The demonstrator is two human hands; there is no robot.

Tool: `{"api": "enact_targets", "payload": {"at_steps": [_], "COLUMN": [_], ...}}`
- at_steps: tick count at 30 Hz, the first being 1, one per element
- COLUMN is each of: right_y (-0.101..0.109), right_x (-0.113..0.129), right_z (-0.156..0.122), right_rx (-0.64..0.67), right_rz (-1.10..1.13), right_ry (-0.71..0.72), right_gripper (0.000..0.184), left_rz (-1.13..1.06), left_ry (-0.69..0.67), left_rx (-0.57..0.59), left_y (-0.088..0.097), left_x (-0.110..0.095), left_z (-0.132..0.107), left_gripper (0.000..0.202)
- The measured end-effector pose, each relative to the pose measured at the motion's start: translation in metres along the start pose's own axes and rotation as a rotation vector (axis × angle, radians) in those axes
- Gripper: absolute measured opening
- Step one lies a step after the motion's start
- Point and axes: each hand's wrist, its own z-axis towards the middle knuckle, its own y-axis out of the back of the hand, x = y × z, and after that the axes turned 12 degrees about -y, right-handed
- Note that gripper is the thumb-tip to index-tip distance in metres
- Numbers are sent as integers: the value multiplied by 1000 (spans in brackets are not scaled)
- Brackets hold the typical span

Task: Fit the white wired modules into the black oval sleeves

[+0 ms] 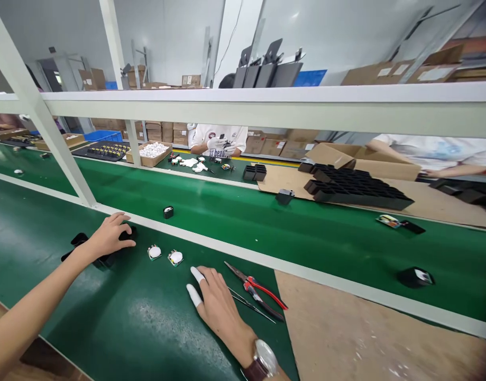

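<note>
My left hand is over several black plastic cases at the left of the green bench. Its thumb and fingers are apart and curved around the end of one black case; whether they touch it is hard to see. My right hand lies on the bench, fingers stretched, with white finger cots on two digits. Beside it are red-and-black long-nose pliers with open handles, and tweezers partly behind the hand. Between my hands sit two small circuit boards with white tops.
A green conveyor belt runs behind a pale rail, carrying black cases and a circuit board. Cardboard covers the bench at right. Across, gloved co-workers sit near black trays. A shelf beam crosses overhead.
</note>
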Motion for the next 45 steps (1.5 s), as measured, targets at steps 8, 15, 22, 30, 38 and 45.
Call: {"api": "enact_targets", "payload": {"at_steps": [8, 15, 22, 30, 38, 45], "right_y": [-38, 0, 16, 25, 42, 39], "right_x": [26, 5, -1, 5, 21, 27], "right_z": [68, 13, -18, -14, -16, -19], "right_rx": [127, 198, 187, -24, -73, -18], "right_rz": [130, 251, 249, 280, 396, 361], "right_ry": [-121, -73, -86, -144, -43, 6], "right_gripper": [24, 38, 40, 39, 60, 75], "left_rz": [-3, -304, -523, -681, -783, -790], "left_ry": [-21, -101, -226, -114, -161, -253], "left_rx": [51, 13, 83, 59, 100, 113], "left_y": [-11, -15, -52, -76, -88, -80], "left_x": [-24, -99, -166, -146, -155, -162], "left_z": [23, 13, 11, 0, -10, -10], "left_gripper": [15, 12, 19, 85, 81, 84]}}
